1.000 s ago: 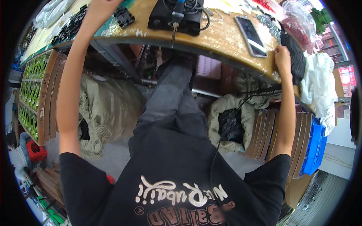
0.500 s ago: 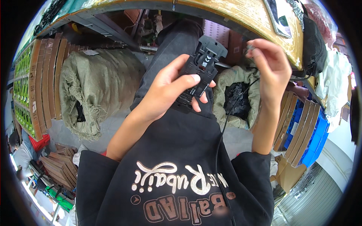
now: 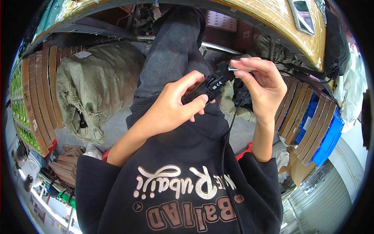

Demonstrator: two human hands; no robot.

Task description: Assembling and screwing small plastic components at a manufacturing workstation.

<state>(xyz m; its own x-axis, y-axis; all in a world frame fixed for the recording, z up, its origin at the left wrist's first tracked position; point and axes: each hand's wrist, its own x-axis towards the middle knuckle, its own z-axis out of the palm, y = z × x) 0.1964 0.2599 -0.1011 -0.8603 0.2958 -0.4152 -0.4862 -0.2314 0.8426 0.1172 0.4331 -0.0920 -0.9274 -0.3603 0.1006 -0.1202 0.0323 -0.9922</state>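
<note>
My left hand is closed round a black plastic housing with white printed marks, held above my lap. The housing tilts with its far end up toward the right, and its lower part is hidden by my fingers. At that far end my right hand pinches a small shiny metal pin between thumb and fingertips. The pin is right at the end of the housing; whether it has entered the plastic, I cannot tell. A thin black cable runs down across my shirt below the right hand.
A yellowish worktable edges the far side, with a framed glass-like panel on it. To the left lies a green woven sack; another open sack with black parts sits beneath my right hand. Flattened cardboard stacks stand at the side.
My right hand has come left and down to the housing's far end with the metal piece. My left hand has turned the housing onto its edge, tilting it further right.
</note>
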